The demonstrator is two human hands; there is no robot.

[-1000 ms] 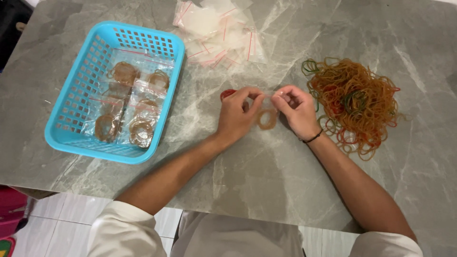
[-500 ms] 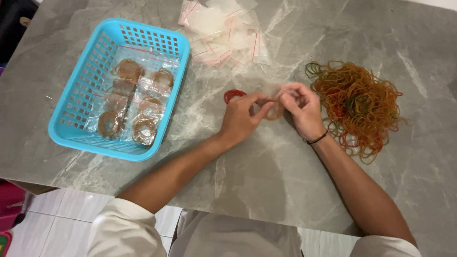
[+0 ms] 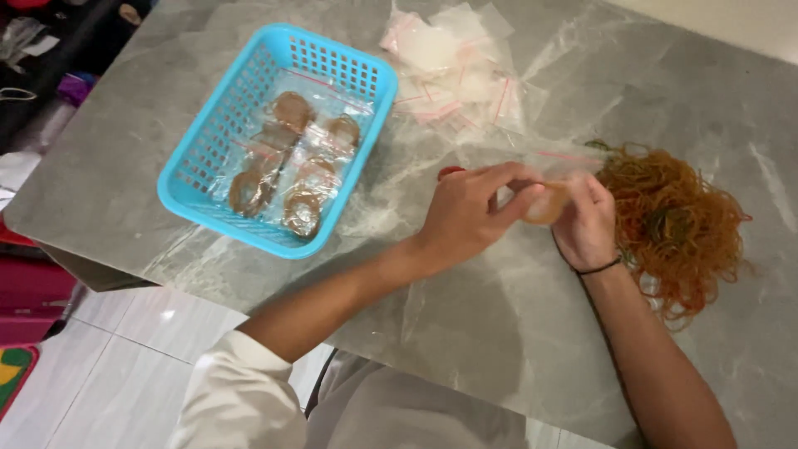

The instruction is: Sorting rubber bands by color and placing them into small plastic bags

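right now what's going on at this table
A person's left hand and right hand together pinch a small bundle of bands over a grey table. A loose band heap lies beside the right hand. A blue basket holds bagged bundles; empty bags lie behind.

A: what's seen around the edges here?
B: a grey marble-look surface (image 3: 249,274) with pale veins, soft glare picked up on it. Glossy white floor tiles (image 3: 125,382) are seen below, pink and dark clutter (image 3: 33,291) is piled at the left.
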